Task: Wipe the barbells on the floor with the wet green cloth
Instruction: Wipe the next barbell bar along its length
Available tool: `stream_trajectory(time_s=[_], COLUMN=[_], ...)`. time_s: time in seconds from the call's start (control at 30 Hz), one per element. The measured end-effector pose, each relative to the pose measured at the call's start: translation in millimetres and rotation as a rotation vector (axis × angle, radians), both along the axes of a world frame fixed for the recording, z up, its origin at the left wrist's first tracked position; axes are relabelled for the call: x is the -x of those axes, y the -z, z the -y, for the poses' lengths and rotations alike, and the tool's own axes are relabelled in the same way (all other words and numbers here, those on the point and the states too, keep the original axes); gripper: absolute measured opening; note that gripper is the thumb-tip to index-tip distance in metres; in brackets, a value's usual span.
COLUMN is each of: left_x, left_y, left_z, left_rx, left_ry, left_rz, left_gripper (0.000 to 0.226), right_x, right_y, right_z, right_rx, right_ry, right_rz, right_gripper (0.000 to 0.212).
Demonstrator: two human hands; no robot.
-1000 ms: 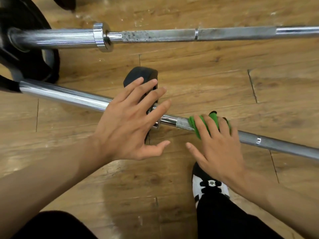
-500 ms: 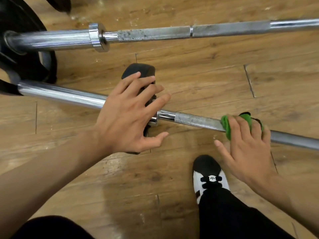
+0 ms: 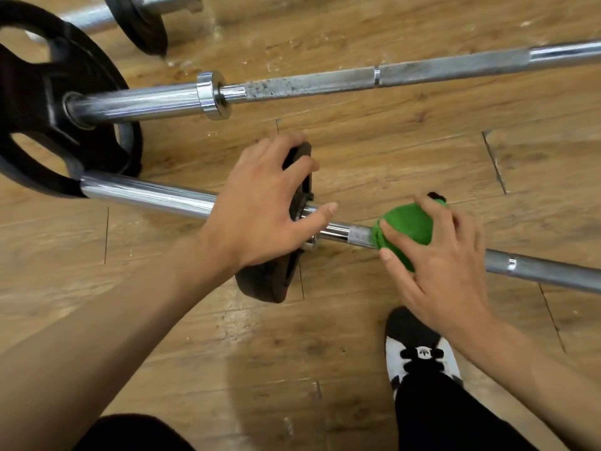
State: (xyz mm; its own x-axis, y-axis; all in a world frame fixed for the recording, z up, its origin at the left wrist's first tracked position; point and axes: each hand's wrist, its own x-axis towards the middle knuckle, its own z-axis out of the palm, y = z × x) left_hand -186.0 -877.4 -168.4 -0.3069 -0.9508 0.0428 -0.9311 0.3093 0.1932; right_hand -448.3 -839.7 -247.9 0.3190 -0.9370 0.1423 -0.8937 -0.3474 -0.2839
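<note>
I have the near barbell (image 3: 536, 271) lying on the wooden floor (image 3: 406, 151). It runs from the big black plate (image 3: 48, 92) on my left out past the right edge of the view. My right grip (image 3: 442, 265) is closed round the green cloth (image 3: 406, 222), which is bunched over the shaft just right of the bright knurled patch (image 3: 359, 235). The thumb is on the near side and the fingers go over the top. My left grip (image 3: 257, 206) lies open, fingers spread across the small black plate (image 3: 276, 281) that sits on the bar at the collar, with the thumb stretched along the shaft toward the cloth. The two grips are near each other but not touching.

The step in hand, as I judge it, is stroking the cloth along this shaft. To do it well, I want the cloth to enclose the bar all the way round so the underside gets wiped too. From here I cannot tell whether it does. I should squeeze firmly over the knurling, where grime lodges in the grooves, and twist a little as I slide. The left grip's job is to press down so the bar neither rolls nor skids. If it eases off, the bar may turn with the cloth and nothing gets scrubbed. I'd run long strokes from the collar out to the right, minding the shoe (image 3: 419, 349) planted near the bar on my side. The far barbell (image 3: 357, 78) lies well apart beyond, its knurl speckled dark, and looks due the same treatment.
</note>
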Motion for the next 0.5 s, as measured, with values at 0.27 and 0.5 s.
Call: stream_trajectory(time_s=[0.27, 0.5], left_x=[3, 3], left_y=[6, 13], left_z=[-22, -47], left_rx=[0.031, 0.119], left_ry=[-0.072, -0.043], left_rz=[0.09, 0.085], left_gripper=[0.08, 0.076], right_x=[9, 18], right_y=[14, 22], right_z=[-3, 0], right_rx=[-0.021, 0.042], right_ry=[-0.092, -0.114], right_rz=[0.255, 0.067], right_gripper=[0.034, 0.049])
